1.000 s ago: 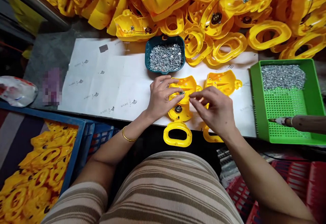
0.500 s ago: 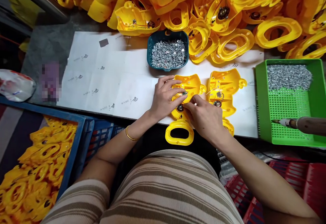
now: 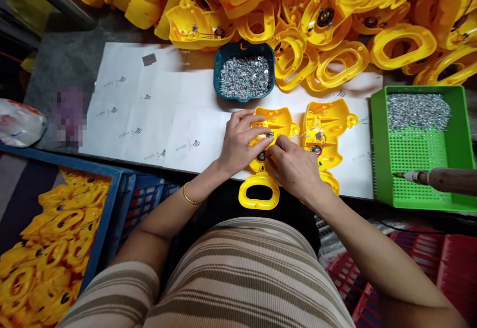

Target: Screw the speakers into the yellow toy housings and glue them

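Observation:
A yellow plastic shell (image 3: 276, 120) with a loop handle lies on white paper at the table's front edge. My left hand (image 3: 238, 144) rests on its left side with fingers curled over it, fingertips by a small circuit board (image 3: 269, 134). My right hand (image 3: 294, 166) is pressed against the shell's middle near a round speaker (image 3: 261, 156), fingers pinched together; what they pinch is too small to name. A second yellow shell (image 3: 328, 119) with its own board and speaker lies just right of it.
A teal bowl (image 3: 219, 80) of silver screws stands behind the shells. A green tray (image 3: 417, 154) with screws and an electric screwdriver (image 3: 439, 179) sits at right. Many yellow shells (image 3: 335, 15) are heaped at the back. A blue crate (image 3: 108, 204) of yellow parts is at lower left.
My right hand came down from above the second shell and moved left onto the first shell's middle, uncovering the second shell. My left hand has stayed on the first shell.

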{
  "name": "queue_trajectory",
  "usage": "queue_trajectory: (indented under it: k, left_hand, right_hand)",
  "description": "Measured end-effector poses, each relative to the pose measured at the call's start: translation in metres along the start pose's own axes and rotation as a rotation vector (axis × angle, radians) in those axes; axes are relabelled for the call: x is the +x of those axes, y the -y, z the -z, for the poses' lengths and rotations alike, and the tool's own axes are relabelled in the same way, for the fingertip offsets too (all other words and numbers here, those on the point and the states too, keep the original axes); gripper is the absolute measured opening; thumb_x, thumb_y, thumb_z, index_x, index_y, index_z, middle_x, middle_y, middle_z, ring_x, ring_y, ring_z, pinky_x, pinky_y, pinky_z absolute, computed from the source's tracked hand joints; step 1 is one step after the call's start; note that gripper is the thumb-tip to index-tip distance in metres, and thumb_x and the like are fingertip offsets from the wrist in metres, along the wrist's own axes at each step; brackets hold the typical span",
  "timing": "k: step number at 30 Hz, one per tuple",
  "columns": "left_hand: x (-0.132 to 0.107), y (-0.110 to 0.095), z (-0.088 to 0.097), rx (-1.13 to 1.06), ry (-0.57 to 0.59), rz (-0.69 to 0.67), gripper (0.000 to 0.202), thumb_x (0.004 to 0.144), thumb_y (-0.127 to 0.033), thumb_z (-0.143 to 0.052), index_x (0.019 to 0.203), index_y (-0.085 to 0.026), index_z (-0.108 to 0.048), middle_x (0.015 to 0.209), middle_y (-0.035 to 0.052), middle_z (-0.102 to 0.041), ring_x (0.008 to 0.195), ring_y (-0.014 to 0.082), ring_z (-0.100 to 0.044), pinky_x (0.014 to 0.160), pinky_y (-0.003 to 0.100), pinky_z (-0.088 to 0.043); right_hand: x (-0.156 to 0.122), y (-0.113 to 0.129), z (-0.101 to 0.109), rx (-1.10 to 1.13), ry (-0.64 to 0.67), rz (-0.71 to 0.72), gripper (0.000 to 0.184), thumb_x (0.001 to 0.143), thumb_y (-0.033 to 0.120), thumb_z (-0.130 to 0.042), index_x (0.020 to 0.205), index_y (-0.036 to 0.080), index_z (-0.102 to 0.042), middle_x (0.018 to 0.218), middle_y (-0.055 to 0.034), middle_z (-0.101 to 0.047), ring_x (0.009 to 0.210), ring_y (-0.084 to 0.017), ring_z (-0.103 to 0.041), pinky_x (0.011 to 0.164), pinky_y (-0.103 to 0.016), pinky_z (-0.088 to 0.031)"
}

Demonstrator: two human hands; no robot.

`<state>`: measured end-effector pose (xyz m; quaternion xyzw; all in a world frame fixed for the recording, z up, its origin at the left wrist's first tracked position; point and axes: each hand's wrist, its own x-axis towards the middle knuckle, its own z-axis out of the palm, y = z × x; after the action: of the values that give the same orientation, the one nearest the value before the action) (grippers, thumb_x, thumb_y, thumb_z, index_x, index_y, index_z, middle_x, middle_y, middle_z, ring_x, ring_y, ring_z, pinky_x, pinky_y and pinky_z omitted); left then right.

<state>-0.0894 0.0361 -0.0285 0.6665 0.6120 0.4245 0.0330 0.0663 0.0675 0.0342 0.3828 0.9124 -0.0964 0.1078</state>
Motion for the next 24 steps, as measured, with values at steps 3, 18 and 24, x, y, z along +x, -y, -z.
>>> queue_trajectory:
  k: [3, 18, 24]
  left_hand:
    - [0.0, -0.001, 0.001, -0.002, -0.002, -0.007, 0.008, 0.084, -0.026, -0.073, 0.09, -0.021, -0.074, 0.107, 0.004, -0.069, 0.115, 0.0224, -0.052, 0.101, 0.042, -0.048]
    - [-0.001, 0.0, 0.0, -0.035, 0.051, 0.051, 0.009, 0.085, -0.027, -0.072, 0.092, -0.021, -0.073, 0.11, 0.0043, -0.068, 0.119, 0.0226, -0.049, 0.104, 0.044, -0.046]
    - [0.0, -0.001, 0.001, -0.034, 0.043, 0.038, 0.008, 0.085, -0.026, -0.072, 0.091, -0.02, -0.073, 0.109, 0.0045, -0.069, 0.119, 0.0223, -0.05, 0.104, 0.043, -0.046]
  right_hand:
    - [-0.001, 0.0, -0.002, 0.013, -0.01, 0.003, 0.026, 0.095, 0.029, -0.044, 0.1, 0.017, -0.067, 0.099, -0.0061, -0.063, 0.074, -0.015, -0.059, 0.047, -0.029, -0.014]
    - [-0.011, -0.004, -0.011, 0.122, -0.079, -0.058, 0.033, 0.098, 0.034, -0.041, 0.097, 0.022, -0.072, 0.094, -0.0058, -0.061, 0.079, -0.016, -0.054, 0.052, -0.029, -0.018]
    - [-0.007, -0.001, -0.007, 0.083, -0.059, -0.048, 0.033, 0.098, 0.033, -0.04, 0.096, 0.019, -0.07, 0.094, -0.0073, -0.062, 0.08, -0.017, -0.054, 0.051, -0.029, -0.016]
